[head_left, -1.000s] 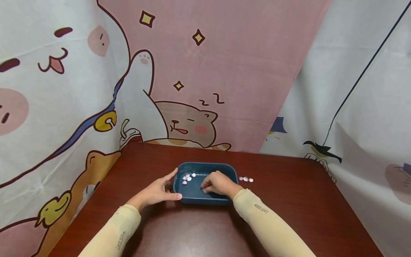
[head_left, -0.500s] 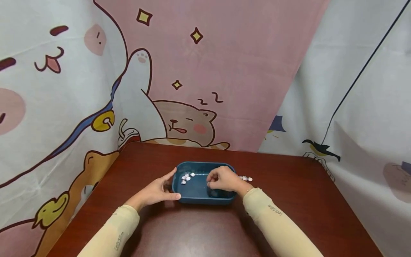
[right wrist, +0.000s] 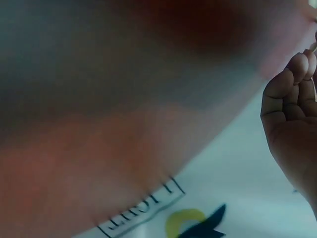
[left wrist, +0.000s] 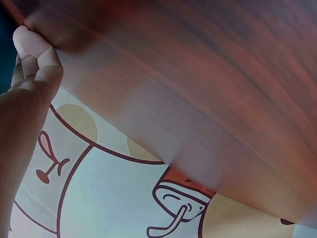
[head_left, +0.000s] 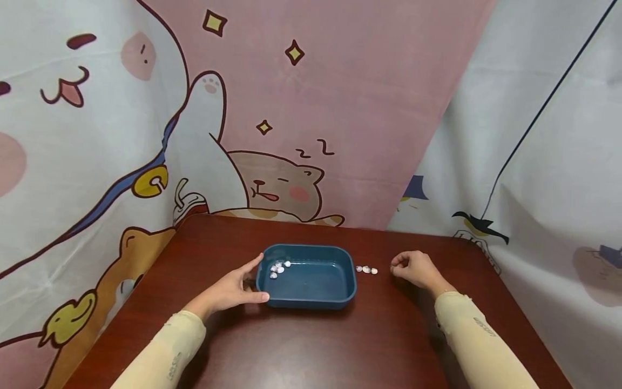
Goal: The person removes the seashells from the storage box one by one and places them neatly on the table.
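Observation:
My left hand (head_left: 228, 289) holds the dark blue rectangular tray (head_left: 311, 303) at its left end, thumb at the front corner and fingertips at the back rim. Inside the tray's left part lie several small whitish shells (head_left: 280, 269). Just right of the tray, a row of 3 similar shells (head_left: 366, 269) lies on the table. Beyond that row my right hand (head_left: 417, 270) is low over the table, thumb and fingers pinched around a small thing, seemingly a shell, mostly hidden by the fingertips. In the right wrist view, the right hand's (right wrist: 292, 109) fingers are curled.
The reddish-brown wooden table (head_left: 311, 351) carries the tray and shells. Cloth with cartoon animals (head_left: 286, 186) hangs along its back and left edges, and pale cloth (head_left: 544, 205) along the right. Beige sleeves cover both forearms.
My right hand has risen out of the tray and moved right, past the row of shells. The left hand stays at the tray's left end. The view has shifted slightly.

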Demonstrator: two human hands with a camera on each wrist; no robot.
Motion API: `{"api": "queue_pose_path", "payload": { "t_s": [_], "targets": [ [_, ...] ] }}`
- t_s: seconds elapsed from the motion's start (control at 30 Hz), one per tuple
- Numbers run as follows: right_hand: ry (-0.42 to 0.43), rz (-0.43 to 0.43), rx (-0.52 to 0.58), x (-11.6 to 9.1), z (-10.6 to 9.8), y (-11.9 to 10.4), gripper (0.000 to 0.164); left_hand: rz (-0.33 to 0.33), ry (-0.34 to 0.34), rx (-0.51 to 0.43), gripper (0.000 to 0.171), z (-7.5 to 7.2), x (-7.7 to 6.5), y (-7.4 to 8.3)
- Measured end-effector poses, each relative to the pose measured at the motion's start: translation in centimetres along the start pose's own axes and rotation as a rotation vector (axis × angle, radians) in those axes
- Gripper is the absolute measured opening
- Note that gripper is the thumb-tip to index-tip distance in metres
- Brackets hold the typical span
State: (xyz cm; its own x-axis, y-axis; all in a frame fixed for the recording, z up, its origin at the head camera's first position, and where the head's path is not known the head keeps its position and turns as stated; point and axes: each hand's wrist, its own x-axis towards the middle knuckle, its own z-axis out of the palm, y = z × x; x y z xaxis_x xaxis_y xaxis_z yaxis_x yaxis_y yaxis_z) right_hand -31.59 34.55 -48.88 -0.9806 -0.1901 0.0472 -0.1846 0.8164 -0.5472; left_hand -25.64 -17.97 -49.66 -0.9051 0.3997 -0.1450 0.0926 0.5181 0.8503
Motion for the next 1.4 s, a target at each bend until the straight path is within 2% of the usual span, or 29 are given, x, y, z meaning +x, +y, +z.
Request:
{"api": "queue_pose_path", "payload": {
  "t_s": [0.1,0.23,0.53,1.17,1.4],
  "targets": [
    [-0.044,-0.026,-0.032,-0.2,1.1,1.0,0.010,-0.005,0.002,0.012,0.114,-0.1,-0.1,0.0],
    [-0.066,-0.050,-0.026,0.3,1.9,1.0,0.008,-0.006,0.011,0.003,0.113,-0.1,-0.1,-0.1],
    [-0.128,-0.044,0.005,0.8,2.2,0.3,0.014,-0.023,0.016,-0.011,0.113,0.0,-0.2,0.1],
    [-0.115,-0.016,0.047,0.6,2.5,-0.5,0.016,-0.024,0.020,-0.020,0.113,0.1,-0.5,0.0],
    [-0.090,0.005,0.051,0.6,2.2,0.3,0.031,-0.019,0.018,-0.019,0.112,0.2,-0.5,0.1]
  ]
}}
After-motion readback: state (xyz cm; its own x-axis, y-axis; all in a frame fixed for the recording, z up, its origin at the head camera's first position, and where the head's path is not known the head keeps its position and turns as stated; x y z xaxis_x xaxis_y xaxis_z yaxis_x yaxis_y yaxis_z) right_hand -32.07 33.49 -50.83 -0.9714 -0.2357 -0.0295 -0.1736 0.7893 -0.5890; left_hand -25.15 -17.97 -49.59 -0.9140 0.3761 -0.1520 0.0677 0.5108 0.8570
